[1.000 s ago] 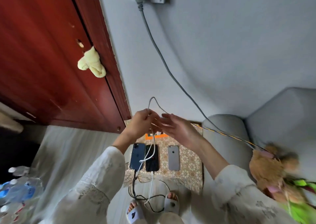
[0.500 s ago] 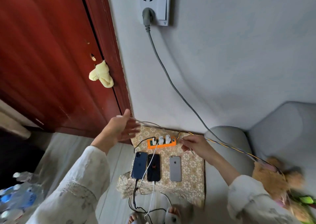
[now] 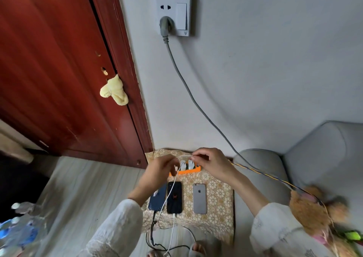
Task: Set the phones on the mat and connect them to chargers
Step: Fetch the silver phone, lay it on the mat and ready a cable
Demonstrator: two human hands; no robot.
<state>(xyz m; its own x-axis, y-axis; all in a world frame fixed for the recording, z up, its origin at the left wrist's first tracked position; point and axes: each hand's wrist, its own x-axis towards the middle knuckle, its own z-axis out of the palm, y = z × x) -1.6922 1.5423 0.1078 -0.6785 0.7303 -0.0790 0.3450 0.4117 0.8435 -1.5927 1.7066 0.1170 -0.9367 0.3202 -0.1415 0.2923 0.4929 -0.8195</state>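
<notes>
Three phones lie side by side on the patterned mat: a blue phone, a black phone with a white cable plugged in, and a silver phone with no cable. Half a second ago the hands were wide apart; now the left hand and right hand sit close together over the orange power strip, both pinching a thin cable.

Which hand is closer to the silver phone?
The right hand. It hovers just beyond the silver phone, over the orange power strip. The left hand is farther off, over the dark blue phone.
</notes>
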